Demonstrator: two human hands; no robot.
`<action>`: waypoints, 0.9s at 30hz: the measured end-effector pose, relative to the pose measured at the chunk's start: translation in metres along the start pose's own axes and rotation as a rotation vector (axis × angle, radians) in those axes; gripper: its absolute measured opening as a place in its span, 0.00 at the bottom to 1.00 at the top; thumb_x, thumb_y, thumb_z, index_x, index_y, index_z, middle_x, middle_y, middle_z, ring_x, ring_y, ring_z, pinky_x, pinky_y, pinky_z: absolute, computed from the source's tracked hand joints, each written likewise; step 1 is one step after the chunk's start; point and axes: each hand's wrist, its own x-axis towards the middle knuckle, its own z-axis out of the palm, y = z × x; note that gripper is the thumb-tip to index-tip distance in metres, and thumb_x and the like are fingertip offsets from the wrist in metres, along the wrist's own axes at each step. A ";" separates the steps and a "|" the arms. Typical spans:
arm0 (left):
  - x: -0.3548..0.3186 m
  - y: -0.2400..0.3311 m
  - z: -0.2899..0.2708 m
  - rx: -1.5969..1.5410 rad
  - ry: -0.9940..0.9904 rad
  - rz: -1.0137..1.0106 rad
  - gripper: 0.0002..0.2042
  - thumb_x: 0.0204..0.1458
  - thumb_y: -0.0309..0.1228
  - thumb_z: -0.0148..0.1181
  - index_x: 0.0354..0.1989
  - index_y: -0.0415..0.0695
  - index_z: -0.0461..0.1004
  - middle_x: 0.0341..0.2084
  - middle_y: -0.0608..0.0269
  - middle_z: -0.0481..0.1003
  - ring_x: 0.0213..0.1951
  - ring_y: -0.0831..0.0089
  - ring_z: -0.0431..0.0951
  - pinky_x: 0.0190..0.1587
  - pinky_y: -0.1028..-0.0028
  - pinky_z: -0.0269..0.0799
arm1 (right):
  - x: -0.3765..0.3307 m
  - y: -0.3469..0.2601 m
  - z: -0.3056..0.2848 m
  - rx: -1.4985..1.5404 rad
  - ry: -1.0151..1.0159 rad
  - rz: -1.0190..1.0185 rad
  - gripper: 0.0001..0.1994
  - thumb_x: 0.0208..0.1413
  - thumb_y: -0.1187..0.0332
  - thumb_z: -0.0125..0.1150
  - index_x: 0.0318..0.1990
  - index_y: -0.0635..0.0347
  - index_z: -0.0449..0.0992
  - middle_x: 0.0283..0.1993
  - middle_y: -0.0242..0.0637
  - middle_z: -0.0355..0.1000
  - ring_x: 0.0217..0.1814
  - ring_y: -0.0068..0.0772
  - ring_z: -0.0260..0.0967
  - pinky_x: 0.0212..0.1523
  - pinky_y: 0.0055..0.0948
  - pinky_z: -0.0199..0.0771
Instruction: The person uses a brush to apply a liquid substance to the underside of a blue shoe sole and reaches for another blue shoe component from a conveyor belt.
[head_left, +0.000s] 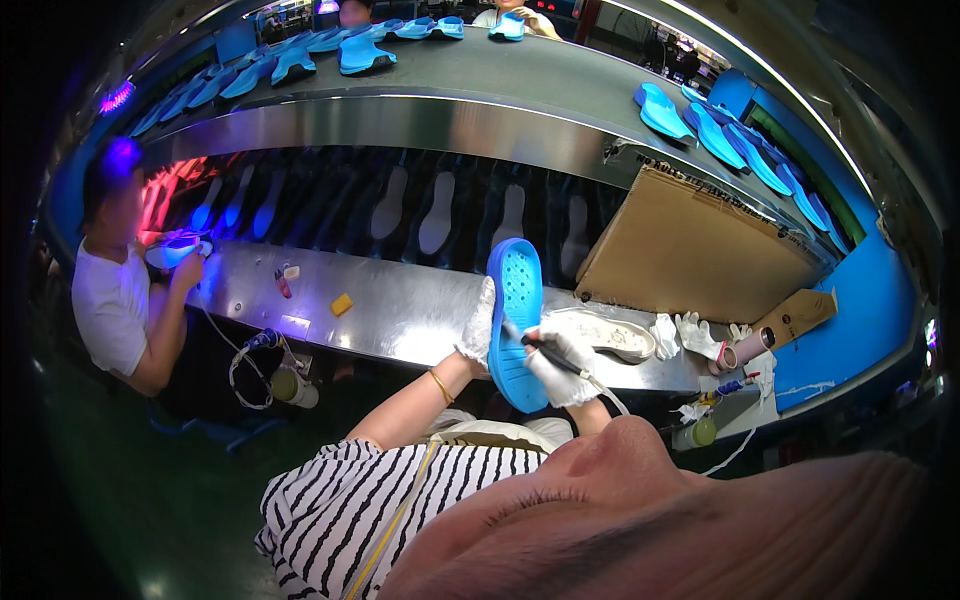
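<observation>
Tilted upright in front of me is a bright blue shoe sole (517, 285) with small holes in its upper part. My left hand (478, 325), in a white glove, grips it along its left edge. My right hand (567, 368), also gloved, is closed around a brush (548, 352) with a black handle. The brush tip lies against or just over the sole's middle; I cannot tell which. A thin pale tube (610, 396) runs from the handle end. Beside my right hand a cream-coloured sole-shaped piece (625, 340) lies on the metal ledge (390, 300).
Behind the ledge, pale soles (437, 215) lie on a dark lower belt. Blue soles (365, 52) line the upper belt (480, 75). A cardboard box (690, 245) leans at right, near white gloves (697, 335) and a pink cup (752, 345). A co-worker (120, 290) sits at left, near a yellow sponge (342, 304).
</observation>
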 end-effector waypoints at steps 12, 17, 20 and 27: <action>0.010 0.028 -0.009 -0.022 -0.047 0.092 0.43 0.46 0.69 0.45 0.58 0.42 0.61 0.46 0.50 0.70 0.44 0.59 0.74 0.48 0.59 0.74 | -0.008 -0.025 0.012 0.074 -0.093 0.006 0.06 0.50 0.76 0.63 0.35 0.62 0.74 0.36 0.35 0.74 0.36 0.22 0.71 0.40 0.24 0.72; 0.015 0.026 0.011 -0.216 -0.137 0.043 0.46 0.45 0.71 0.43 0.62 0.42 0.57 0.54 0.47 0.65 0.53 0.54 0.68 0.57 0.53 0.65 | 0.014 -0.015 -0.022 0.113 0.065 0.191 0.03 0.51 0.75 0.62 0.33 0.60 0.76 0.31 0.28 0.73 0.32 0.20 0.69 0.35 0.22 0.70; -0.010 0.012 0.015 -0.361 -0.311 -0.009 0.48 0.45 0.72 0.39 0.65 0.43 0.52 0.59 0.50 0.60 0.58 0.55 0.64 0.61 0.54 0.59 | 0.027 -0.014 -0.032 0.285 0.176 0.171 0.02 0.52 0.78 0.60 0.33 0.64 0.74 0.30 0.31 0.73 0.30 0.18 0.70 0.34 0.19 0.72; -0.006 0.000 0.022 -0.288 -0.326 0.018 0.45 0.50 0.68 0.38 0.65 0.42 0.52 0.60 0.50 0.60 0.58 0.55 0.65 0.60 0.56 0.61 | 0.007 -0.023 -0.008 0.133 0.152 0.018 0.04 0.48 0.78 0.62 0.32 0.62 0.75 0.32 0.33 0.73 0.32 0.20 0.70 0.36 0.21 0.72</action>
